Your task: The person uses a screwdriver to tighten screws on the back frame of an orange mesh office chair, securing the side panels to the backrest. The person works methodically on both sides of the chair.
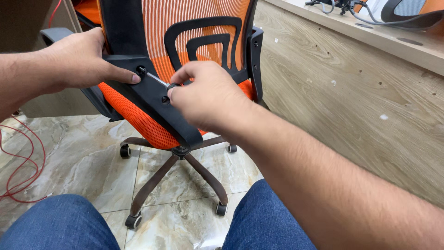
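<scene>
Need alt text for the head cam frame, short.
Right hand turns a thin metal hex key in a bolt on the black back bracket of an orange mesh office chair, while the left hand steadies the bracket. Marble-tile floor; red wire at left.

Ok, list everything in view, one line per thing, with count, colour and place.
office chair: one, orange mesh with black frame, centre, tilted
chair bracket: one, black plastic, along the seat edge
hex key: one, silver, in the upper bracket hole
castor base: one, brown, with four black castors showing, on the floor
wire: one, red, far left on the floor
floor tiles: marbled beige, below the chair
wooden panel: one, light brown, right
cables: grey, top right
jeans-clad knees: two, blue, bottom edge
left hand: one, steadying the bracket
right hand: one, pinching the hex key
</scene>
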